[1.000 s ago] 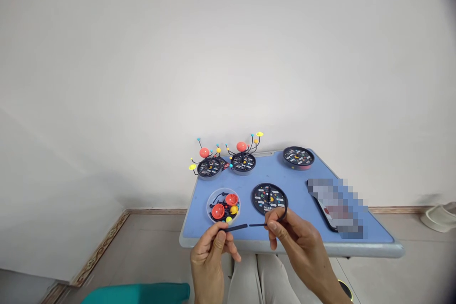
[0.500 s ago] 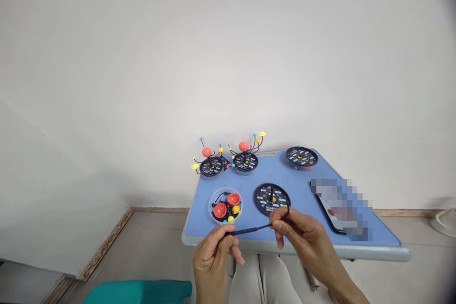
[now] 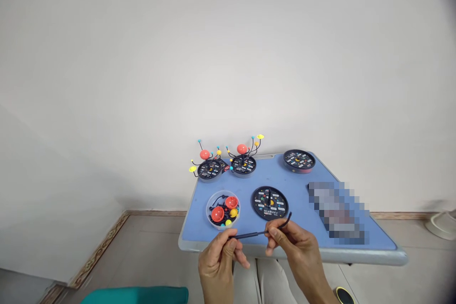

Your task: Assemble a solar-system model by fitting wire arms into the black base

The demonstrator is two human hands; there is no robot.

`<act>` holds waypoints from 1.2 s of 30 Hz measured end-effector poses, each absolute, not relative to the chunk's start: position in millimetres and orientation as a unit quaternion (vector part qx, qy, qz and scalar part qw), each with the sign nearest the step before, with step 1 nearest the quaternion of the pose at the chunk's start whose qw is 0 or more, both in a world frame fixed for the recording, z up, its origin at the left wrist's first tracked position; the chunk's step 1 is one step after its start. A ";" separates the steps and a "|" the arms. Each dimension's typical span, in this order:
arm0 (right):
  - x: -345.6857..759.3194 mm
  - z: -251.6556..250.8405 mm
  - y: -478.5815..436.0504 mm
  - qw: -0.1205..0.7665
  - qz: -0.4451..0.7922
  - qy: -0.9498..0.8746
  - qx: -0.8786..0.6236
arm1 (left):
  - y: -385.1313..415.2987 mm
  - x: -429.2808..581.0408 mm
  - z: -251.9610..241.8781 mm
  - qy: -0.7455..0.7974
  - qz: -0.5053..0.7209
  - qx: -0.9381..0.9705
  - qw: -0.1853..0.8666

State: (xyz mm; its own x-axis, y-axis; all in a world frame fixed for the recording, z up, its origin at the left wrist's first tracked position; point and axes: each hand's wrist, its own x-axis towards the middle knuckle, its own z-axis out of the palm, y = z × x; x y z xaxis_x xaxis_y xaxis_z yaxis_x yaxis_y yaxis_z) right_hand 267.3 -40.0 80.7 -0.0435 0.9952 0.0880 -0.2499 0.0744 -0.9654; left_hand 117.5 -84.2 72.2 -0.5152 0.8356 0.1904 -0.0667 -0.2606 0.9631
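Both my hands hold one thin black rod (image 3: 261, 231) over the near edge of the blue table (image 3: 306, 235). My left hand (image 3: 219, 261) pinches its left end. My right hand (image 3: 294, 244) pinches its right part, where the rod bends upward. Just beyond the hands lies a black round base (image 3: 270, 202) with a short post at its centre. To its left stands a clear round dish (image 3: 223, 209) with red half-shells, small yellow balls and black rods in it.
Two assembled models with red balls and coloured balls on black arms (image 3: 209, 164) (image 3: 243, 159) stand at the table's far left. Another black base (image 3: 299, 160) sits at the far right. A blurred flat object (image 3: 337, 209) lies on the right. A teal object (image 3: 135, 295) is at lower left.
One second ago each hand held a separate black piece with a gap between them; now they form one rod held by both hands. The hands have shifted slightly downward.
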 end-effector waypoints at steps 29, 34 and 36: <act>305.0 68.1 48.1 0.625 0.585 -0.321 -0.404 | 30.7 179.1 67.2 0.517 0.584 0.550 0.298; 308.4 64.8 71.6 0.609 0.589 -0.328 -0.418 | 49.3 180.9 65.1 0.541 0.559 0.567 0.271; 309.1 61.2 77.1 0.606 0.589 -0.328 -0.423 | 53.3 181.5 60.8 0.541 0.554 0.571 0.272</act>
State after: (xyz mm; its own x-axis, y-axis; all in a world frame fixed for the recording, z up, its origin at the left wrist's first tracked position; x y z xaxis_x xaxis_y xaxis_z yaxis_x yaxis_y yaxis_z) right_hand 309.1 77.1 61.2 0.0911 0.9907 -0.1008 -0.4369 -0.0512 -0.8980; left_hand 181.5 53.3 60.8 -0.2003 0.9196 0.3380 0.3167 -0.2657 0.9106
